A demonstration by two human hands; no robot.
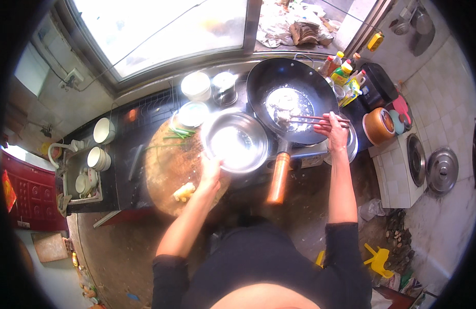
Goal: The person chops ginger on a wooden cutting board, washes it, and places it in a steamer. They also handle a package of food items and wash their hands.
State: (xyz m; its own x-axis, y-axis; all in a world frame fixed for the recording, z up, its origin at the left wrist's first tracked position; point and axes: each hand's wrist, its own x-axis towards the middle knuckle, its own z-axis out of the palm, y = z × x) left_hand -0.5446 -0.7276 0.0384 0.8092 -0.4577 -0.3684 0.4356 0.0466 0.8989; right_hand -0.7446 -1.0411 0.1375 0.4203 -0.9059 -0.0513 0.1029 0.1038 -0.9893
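Note:
My left hand (211,170) grips the near-left rim of a shiny metal basin (234,141), tilted beside the wok. The glare inside it hides any detail. In my right hand (333,131) is a pair of wooden chopsticks (305,120), their tips down in a black wok (296,77). Pale pieces of food (284,116) lie at the chopstick tips, with shiny liquid around them. The wok's wooden handle (279,177) points towards me. Left of the basin, a round wooden chopping board (164,162) bears a piece of ginger (184,192) and cut green onions (180,133).
Seasoning bottles (342,73) crowd the wok's right side, near an orange-brown pot (379,126). White containers (195,86) stand behind the basin. At the far left, a sink (83,193) holds bowls, with stacked bowls (98,158) at its edge. A window (156,34) runs along the back.

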